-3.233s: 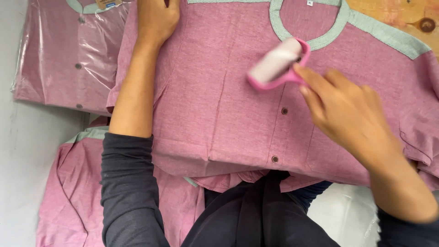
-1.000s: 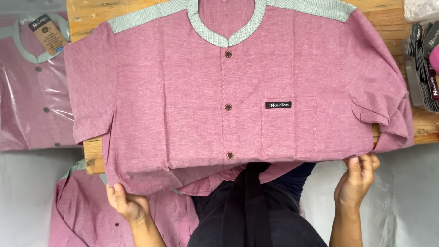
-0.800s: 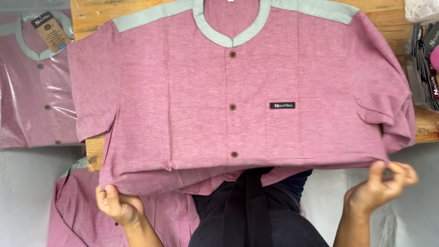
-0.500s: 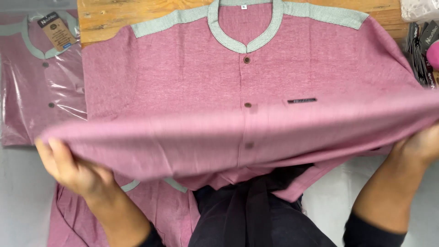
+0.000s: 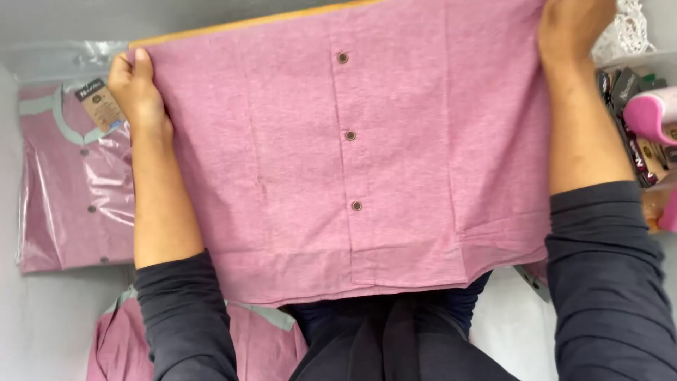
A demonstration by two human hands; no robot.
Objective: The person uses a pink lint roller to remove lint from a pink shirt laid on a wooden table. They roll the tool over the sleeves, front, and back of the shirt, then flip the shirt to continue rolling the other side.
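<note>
— Where was the pink woven button-front shirt (image 5: pixel 395 155)?

— Spread flat before the person, folded, three buttons showing.

— And the hands?

— The left hand (image 5: pixel 137 88) was closed on its upper left edge. The right hand (image 5: pixel 575 25) gripped the upper right corner, beside the pink lint roller (image 5: pixel 652 116). A bagged pink shirt (image 5: pixel 70 190) lay left.
</note>
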